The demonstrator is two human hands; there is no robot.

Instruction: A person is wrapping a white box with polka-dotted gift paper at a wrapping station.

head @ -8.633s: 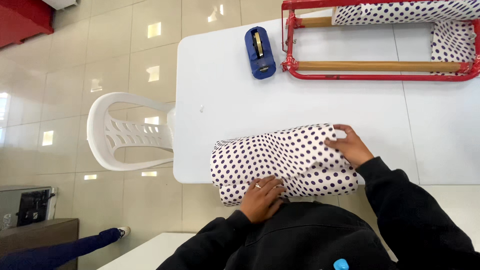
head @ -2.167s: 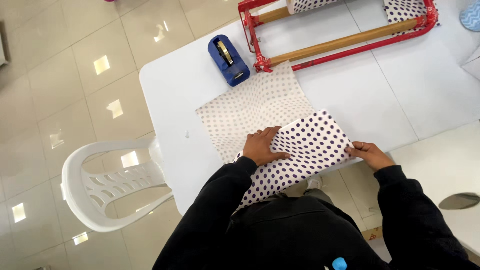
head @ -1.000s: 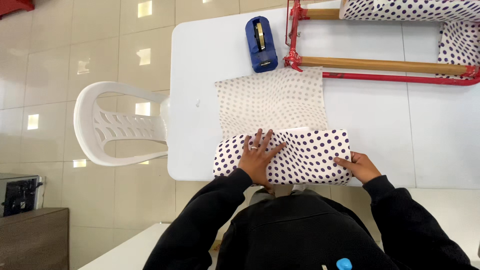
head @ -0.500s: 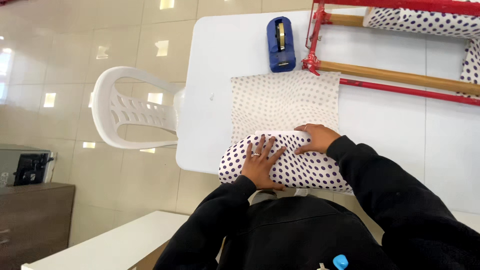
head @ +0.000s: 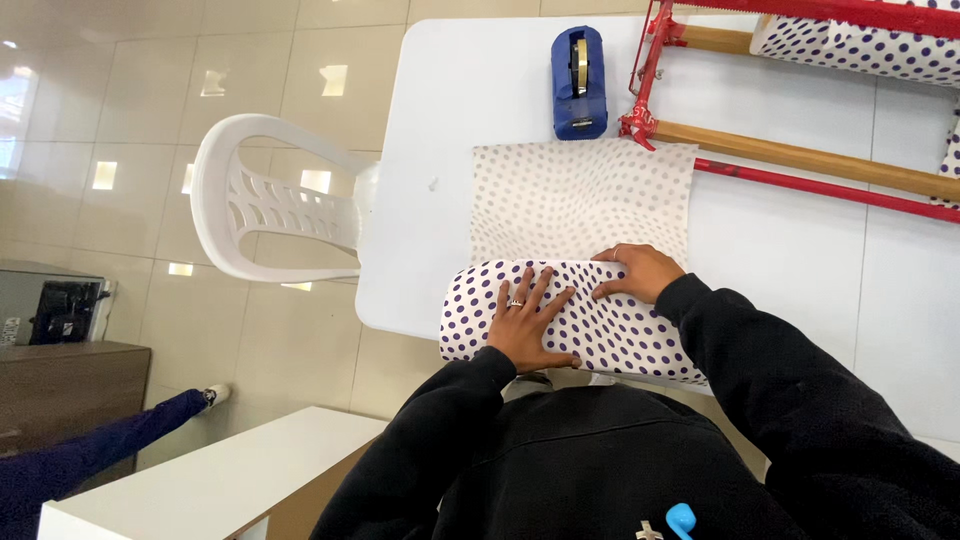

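Observation:
A sheet of white wrapping paper with purple dots [head: 580,200] lies on the white table [head: 480,110], its near part folded over a bulky object that the paper hides [head: 620,335]. My left hand [head: 527,323], with a ring, lies flat with spread fingers on the folded part. My right hand [head: 637,272] presses down on the fold's far edge, beside the left hand. Both sleeves are black.
A blue tape dispenser [head: 578,68] stands beyond the paper. A red paper-roll cutter frame [head: 820,185] with wooden rods and a dotted roll [head: 860,48] fills the far right. A white plastic chair [head: 265,205] stands left of the table. Another person's leg [head: 90,455] shows at lower left.
The flat dotted cover has been unrolled: paper now lies spread on the table with its near part folded over. My right hand moved from the right end to the fold's middle.

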